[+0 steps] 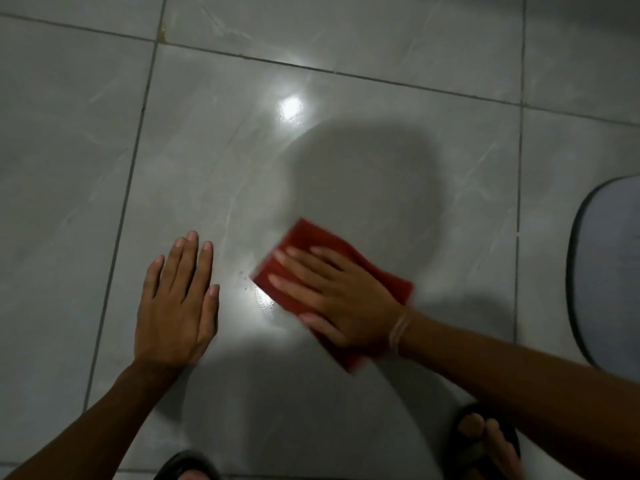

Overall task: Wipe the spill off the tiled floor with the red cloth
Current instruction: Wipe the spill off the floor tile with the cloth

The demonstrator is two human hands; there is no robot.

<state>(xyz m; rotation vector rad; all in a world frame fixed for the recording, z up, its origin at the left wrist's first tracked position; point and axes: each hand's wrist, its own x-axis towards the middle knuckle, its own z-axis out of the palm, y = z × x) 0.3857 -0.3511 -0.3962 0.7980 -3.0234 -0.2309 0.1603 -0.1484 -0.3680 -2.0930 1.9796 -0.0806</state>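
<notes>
A folded red cloth (304, 237) lies flat on the grey tiled floor (207, 150) near the middle of the view. My right hand (332, 292) presses down on it with fingers spread, pointing left. A wet shiny patch of spill (265, 299) with a few small specks (242, 277) sits just left of the cloth's lower edge. My left hand (176, 303) rests flat on the tile to the left of the spill, fingers together and holding nothing. The cloth's edges look blurred.
A grey mat with a dark rim (609, 271) lies at the right edge. My feet in dark sandals show at the bottom, one at the right (485, 441) and one at the bottom centre (188, 467). Dark grout lines cross the floor.
</notes>
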